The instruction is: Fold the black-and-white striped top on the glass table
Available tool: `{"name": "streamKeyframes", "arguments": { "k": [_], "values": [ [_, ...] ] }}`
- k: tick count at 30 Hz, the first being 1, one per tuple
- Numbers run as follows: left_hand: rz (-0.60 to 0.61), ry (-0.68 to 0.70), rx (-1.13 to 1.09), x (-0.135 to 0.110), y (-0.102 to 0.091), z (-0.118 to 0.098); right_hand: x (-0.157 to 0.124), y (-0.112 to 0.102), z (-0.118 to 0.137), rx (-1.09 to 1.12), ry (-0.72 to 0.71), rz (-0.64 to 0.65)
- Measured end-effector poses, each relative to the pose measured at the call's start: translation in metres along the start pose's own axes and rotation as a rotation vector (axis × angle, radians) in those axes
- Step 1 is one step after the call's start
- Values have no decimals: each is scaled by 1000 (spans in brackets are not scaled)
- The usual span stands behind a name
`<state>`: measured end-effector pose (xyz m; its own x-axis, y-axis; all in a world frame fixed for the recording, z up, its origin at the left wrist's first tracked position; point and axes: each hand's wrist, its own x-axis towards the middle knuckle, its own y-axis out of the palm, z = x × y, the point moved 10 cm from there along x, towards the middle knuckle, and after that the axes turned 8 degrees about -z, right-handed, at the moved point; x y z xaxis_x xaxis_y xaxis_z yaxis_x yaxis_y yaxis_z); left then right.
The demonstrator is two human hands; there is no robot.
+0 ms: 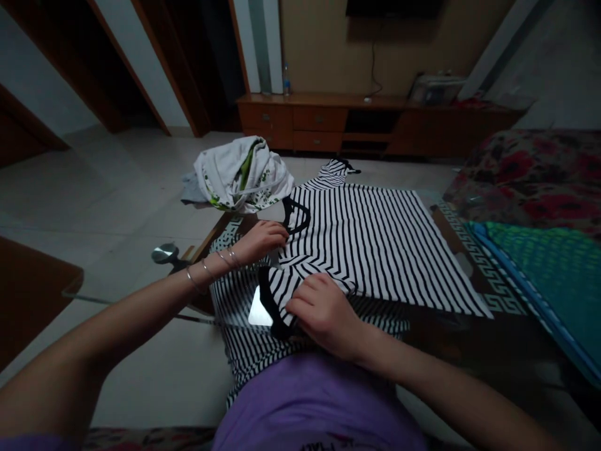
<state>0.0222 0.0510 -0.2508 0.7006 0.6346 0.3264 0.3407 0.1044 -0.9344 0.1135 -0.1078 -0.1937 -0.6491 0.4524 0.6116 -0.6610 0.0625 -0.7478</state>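
Note:
A black-and-white striped T-shirt (370, 241) lies spread on a glass-topped table, its black-trimmed collar to the left and its hem to the right. My left hand (267, 240), with thin bangles at the wrist, is closed at the shoulder edge beside the collar; its fingertips are partly hidden. Bent fingers of my right hand (326, 313) pinch the near sleeve, just right of its black cuff (268, 297). The far sleeve (334, 172) stretches away from me, somewhat rumpled.
A heap of white and green clothes (244, 172) sits at the table's far left corner. Folded blue-green fabric (544, 275) lies to the right, by a flowered sofa (539, 163). A wooden cabinet (319, 122) stands along the wall. The glass table edge (141, 307) juts out at left.

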Motion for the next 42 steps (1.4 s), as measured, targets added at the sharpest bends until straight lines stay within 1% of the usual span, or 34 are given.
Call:
{"name": "streamKeyframes", "arguments": {
  "k": [2, 3, 4, 5, 6, 7, 8, 9, 10, 11, 12, 13, 14, 16, 18, 19, 20, 21, 22, 24, 26, 27, 29, 31, 33, 36, 39, 42],
  "values": [
    [-16, -23, 0, -3, 1, 9, -10, -32, -5, 140, 120, -179],
    [-20, -29, -1, -6, 2, 12, -20, -45, -5, 211, 163, -241],
    [-25, -29, -1, -9, 2, 13, -31, -53, -1, 268, 183, -251],
    [-32, -28, 1, -12, 2, 14, -42, -53, 6, 303, 184, -191],
    [-40, -29, 6, -14, 1, 15, -53, -46, 16, 315, 175, -67],
    [-48, -31, 11, -17, 1, 15, -65, -36, 25, 308, 167, 85],
    [-58, -36, 16, -18, -1, 16, -77, -26, 32, 293, 170, 237],
    [-68, -45, 21, -19, -3, 16, -89, -20, 37, 282, 187, 363],
    [-75, -55, 28, -20, -4, 17, -99, -18, 38, 283, 222, 451],
    [-74, -63, 36, -21, -6, 17, -107, -22, 35, 296, 265, 498],
    [-68, -69, 46, -21, -7, 18, -112, -30, 30, 311, 311, 504],
    [-57, -73, 58, -22, -8, 18, -116, -42, 20, 313, 353, 480],
    [-43, -81, 71, -23, -9, 19, -122, -57, 4, 286, 401, 432],
    [-18, -102, 89, -26, -13, 21, -141, -94, -44, 115, 517, 252],
    [-6, -131, 83, -29, -17, 23, -178, -135, -102, -194, 686, 59],
    [-4, -145, 68, -31, -19, 23, -200, -153, -127, -367, 768, -2],
    [-12, -163, 47, -31, -21, 24, -223, -165, -149, -521, 854, -15],
    [-29, -186, 22, -32, -23, 25, -245, -171, -168, -624, 931, -4],
    [-55, -218, -2, -32, -26, 27, -263, -173, -181, -678, 997, 3],
    [-111, -297, -28, -31, -30, 31, -287, -170, -196, -700, 1094, 11],
    [-151, -358, -3, -31, -32, 31, -295, -163, -198, -680, 1146, -9],
    [-163, -362, 24, -30, -33, 29, -295, -160, -196, -682, 1160, -19],
    [-168, -301, 74, -29, -31, 15, -294, -156, -192, -704, 1185, -34],
    [-125, -196, 92, -30, -22, -2, -297, -156, -194, -716, 1222, -28],
    [-39, -140, 86, -36, -8, -13, -307, -157, -202, -695, 1280, -3],
    [54, -170, 79, -47, 8, -12, -323, -161, -217, -623, 1333, 13],
    [76, -206, 96, -53, 13, -9, -331, -168, -224, -588, 1325, -27],
    [108, -225, 109, -57, 14, -13, -334, -170, -223, -593, 1311, -40]
  ]
}}
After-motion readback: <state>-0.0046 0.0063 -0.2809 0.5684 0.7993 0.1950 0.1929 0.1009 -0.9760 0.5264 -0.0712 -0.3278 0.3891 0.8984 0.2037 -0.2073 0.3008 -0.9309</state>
